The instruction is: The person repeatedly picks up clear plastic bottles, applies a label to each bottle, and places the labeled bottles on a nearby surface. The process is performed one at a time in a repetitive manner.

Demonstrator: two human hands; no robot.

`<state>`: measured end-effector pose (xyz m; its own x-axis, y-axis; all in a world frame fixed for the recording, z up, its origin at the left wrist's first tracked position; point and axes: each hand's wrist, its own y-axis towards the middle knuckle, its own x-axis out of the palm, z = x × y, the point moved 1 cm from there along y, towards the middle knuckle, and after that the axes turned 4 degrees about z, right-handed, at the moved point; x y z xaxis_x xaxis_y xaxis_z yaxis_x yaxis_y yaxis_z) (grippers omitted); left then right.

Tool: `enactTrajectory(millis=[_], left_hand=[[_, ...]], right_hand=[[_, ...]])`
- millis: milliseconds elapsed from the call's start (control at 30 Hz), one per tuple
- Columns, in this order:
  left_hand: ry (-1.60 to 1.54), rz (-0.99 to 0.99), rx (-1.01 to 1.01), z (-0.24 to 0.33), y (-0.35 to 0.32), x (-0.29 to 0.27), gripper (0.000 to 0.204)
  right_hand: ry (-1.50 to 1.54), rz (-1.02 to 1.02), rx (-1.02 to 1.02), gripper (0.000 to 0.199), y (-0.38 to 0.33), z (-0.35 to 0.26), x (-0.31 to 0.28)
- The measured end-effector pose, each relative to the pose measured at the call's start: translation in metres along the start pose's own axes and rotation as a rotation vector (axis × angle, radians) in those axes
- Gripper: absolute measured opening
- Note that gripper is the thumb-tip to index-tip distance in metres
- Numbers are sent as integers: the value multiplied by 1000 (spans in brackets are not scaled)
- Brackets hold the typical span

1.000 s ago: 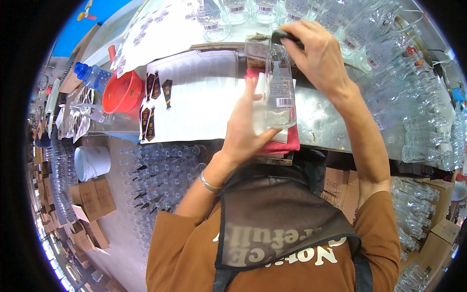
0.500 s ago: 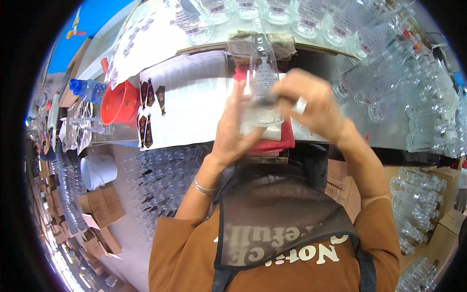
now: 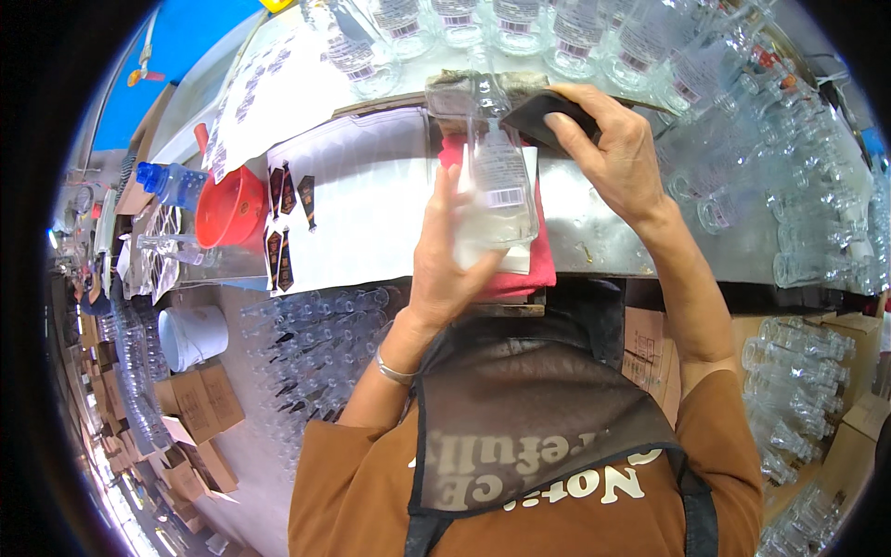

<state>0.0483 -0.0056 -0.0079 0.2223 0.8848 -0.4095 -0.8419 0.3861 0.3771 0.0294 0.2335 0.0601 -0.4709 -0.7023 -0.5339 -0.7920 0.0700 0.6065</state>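
A clear glass bottle [image 3: 501,167] with small printed text and a barcode lies on its back, neck away from me, on a red cloth [image 3: 542,255] with white paper under it. Its neck rests on a worn, cloth-wrapped block [image 3: 448,96]. My left hand [image 3: 444,265] curves around the bottle's base end, thumb below and fingers along its left side; the fingertips are partly smeared by motion. Off the bottle's upper right side, my right hand [image 3: 613,153] pinches a flat black scraper [image 3: 548,119], its pointed corner close to the bottle's shoulder.
White sheets with dark tie-shaped labels [image 3: 288,190] lie left of the bottle, near a red plastic dipper [image 3: 230,209] and a blue-capped bottle [image 3: 172,183]. Labelled glass bottles [image 3: 455,23] line the far side; more crowd the right. Crates of bottles and a white bucket [image 3: 192,336] stand below.
My right hand has lifted the black scraper from the bottle's lower front up and to the right, uncovering the printed text and barcode. My left hand stays at the base.
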Motion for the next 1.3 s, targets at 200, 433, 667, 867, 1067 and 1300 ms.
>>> enactTrajectory(millis=[200,433,667,867,1067,1300], left_hand=[[76,69,24,3,0,6,119],[115,71,47,-3,-3,7,120],[-395,37,-172,-11,2,-17,93],[-523,34,-470,-1,72,5,91],[-456,56,-437,8,79,26,95],[-62,-45,17,66,34,20,99]], right_hand=[[-283,-151,-382,13,42,-32,30],[-35,-445,-333,16,18,-40,25],[124,-301,-318,26,-23,-41,6],[559,-47,449,26,4,16,1],[746,-92,557,32,13,35,0],[316,-141,228,39,-4,-49,-60]])
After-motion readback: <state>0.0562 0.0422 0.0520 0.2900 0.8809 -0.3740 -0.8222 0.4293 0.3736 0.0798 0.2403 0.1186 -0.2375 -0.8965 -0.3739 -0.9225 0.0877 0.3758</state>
